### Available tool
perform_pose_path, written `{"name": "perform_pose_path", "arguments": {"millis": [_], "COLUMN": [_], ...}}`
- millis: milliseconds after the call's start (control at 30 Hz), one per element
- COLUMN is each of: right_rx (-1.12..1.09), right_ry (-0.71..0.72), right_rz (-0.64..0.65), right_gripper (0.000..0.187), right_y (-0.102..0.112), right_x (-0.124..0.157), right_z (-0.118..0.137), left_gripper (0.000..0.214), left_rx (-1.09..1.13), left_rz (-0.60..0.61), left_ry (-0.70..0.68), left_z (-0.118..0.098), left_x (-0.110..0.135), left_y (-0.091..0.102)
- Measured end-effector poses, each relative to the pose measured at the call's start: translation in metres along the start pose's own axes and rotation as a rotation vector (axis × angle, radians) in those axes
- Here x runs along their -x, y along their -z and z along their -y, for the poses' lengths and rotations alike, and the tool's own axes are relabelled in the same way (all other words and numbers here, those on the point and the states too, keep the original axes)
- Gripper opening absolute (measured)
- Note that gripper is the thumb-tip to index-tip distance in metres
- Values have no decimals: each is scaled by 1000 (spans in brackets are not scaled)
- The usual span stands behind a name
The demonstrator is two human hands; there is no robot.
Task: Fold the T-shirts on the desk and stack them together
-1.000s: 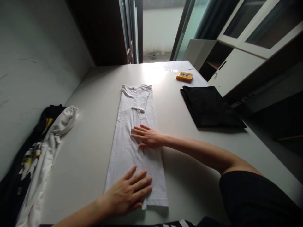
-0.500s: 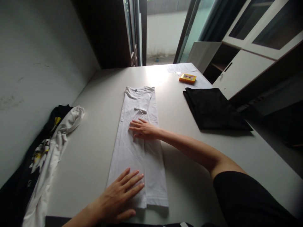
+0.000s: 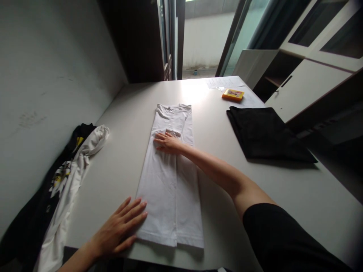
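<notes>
At the near edge of a smooth white table (image 3: 107, 170), the left hand (image 3: 117, 226) lies palm down with its fingers loosely spread and holding nothing, their tips overlapping the lower left edge of a long, folded white fabric shirt (image 3: 159, 196); how firmly they press, I cannot tell. The shirt lies flat along the middle of the table, hem toward the person, collar away. To the left, by the wall, a black garment with yellow and white print (image 3: 42, 207) lies beside a rumpled white cloth garment (image 3: 69, 190). Farther up the shirt, the right hand (image 3: 168, 143) rests flat, fingers a little apart and gripping nothing, just below the short folded sleeve. To the right, well apart from the shirt, is a folded black cloth (image 3: 269, 132). Beyond that sit a flat orange-yellow box (image 3: 233, 95) and, near the far edge, white printed paper sheets (image 3: 222, 82)
</notes>
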State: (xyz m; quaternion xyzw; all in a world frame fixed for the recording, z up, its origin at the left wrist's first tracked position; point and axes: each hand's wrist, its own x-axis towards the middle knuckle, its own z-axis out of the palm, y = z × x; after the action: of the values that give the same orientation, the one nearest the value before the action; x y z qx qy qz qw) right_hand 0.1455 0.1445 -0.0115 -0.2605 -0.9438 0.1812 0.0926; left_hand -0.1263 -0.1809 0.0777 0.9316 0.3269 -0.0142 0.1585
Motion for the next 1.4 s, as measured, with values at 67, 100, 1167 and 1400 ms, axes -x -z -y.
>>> {"name": "perform_pose_path", "arguments": {"millis": [67, 100, 1167, 1400], "right_rx": [-59, -89, -365, -837], "right_ry": [90, 135, 277, 91], "right_rz": [15, 14, -51, 111], "right_gripper": [57, 56, 45, 42], "right_y": [-1, -1, 9, 63], "right_x": [27, 45, 220, 232], "right_z": [12, 17, 144, 167], "left_gripper": [70, 70, 44, 37], "left_rx": [1, -1, 197, 582], "left_rz": [-34, -42, -141, 169], "left_ry": [37, 53, 0, -88], "left_z": [11, 15, 38, 13], "left_x": [15, 21, -36, -43], "left_y": [1, 1, -10, 66]}}
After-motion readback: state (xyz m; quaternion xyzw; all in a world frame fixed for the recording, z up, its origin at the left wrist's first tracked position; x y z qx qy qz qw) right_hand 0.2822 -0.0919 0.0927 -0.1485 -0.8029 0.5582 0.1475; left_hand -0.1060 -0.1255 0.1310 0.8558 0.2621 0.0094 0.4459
